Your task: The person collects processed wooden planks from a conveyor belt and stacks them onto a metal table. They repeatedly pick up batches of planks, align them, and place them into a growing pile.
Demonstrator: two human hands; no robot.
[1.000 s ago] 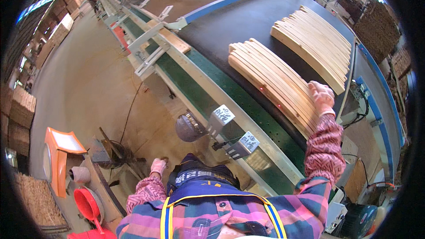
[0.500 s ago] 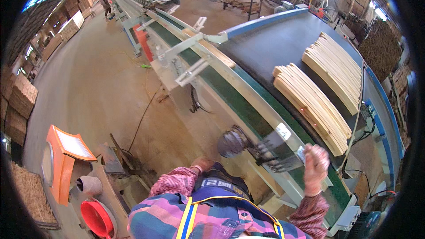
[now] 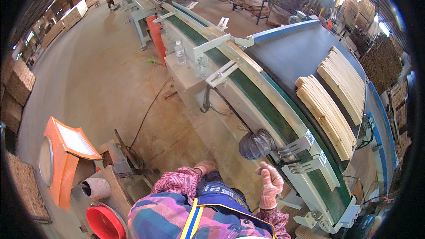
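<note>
Lying on the dark belt (image 3: 283, 57) in the head view, the near stack of wooden strips (image 3: 326, 119) and the far stack (image 3: 343, 84) are separated by a gap, probably so batches are not mixed. Strips are laid tight, side by side, likely so each lot is kept together. The right hand (image 3: 270, 186) is raised in front of the body, near the ribbed dark duct (image 3: 255, 145) and well apart from the strips; its fingers are loosely curled, released, nothing seen in them. The left hand (image 3: 206, 167) is lowered by the blue apron (image 3: 234, 206), partly hidden; whether its fingers are clenched or grasping something cannot be told. Slotted metal brackets (image 3: 296, 147) are fixed beside the green belt (image 3: 262, 105), presumably so their position can be adjusted. A clear bottle (image 3: 180, 54) is stood upright on the grey housing (image 3: 188, 79), likely to be kept off the belts.
</note>
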